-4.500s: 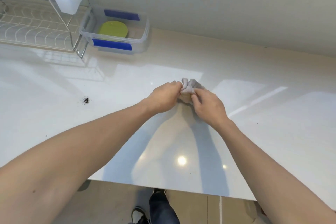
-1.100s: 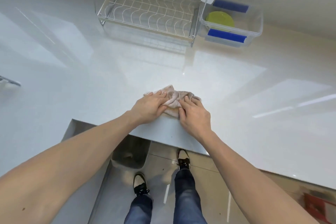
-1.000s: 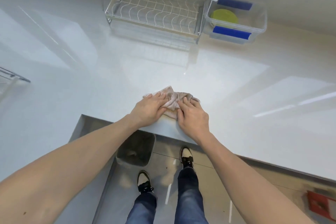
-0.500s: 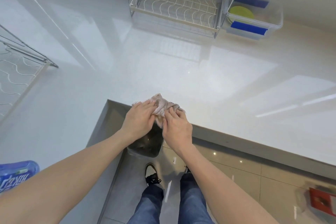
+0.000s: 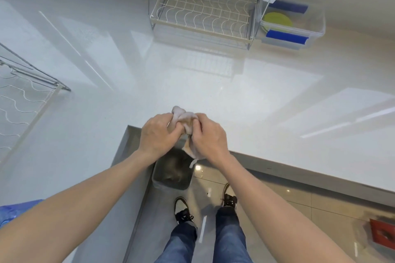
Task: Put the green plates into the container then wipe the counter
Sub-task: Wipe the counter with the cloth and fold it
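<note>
left hand: fingers curled tight on the left part of the cloth, knuckles up, at the inner corner of the counter edge
right hand: fingers clenched on the right part of the cloth, touching the left hand's fingertips
cloth: bunched between both hands, pale grey-pink with a tan patch, soft and crumpled; a lump pokes out above the knuckles, a tail hangs below the right hand past the counter edge
cloth vs grip: middle of the wad pinched between the 2 fists, held off the edge over the bin
counter: white, glossy, faintly speckled, l-shaped with a grey edge band; light streaks reflected on it
bin: dark grey, squarish, open top, on the floor right under the hands
green plates: round, flat, yellow-green, stacked inside the container; count unclear
container: clear plastic tub, rounded rectangle, blue clips on near and far sides, at the back of the counter, just right of the rack
dish rack: thin white wire with wavy rungs, chrome frame, well away from the hands
second rack: wire, at the left edge, cut off
floor: shiny beige tiles
person: jeans and 2 dark-and-white sneakers below the arms
</note>
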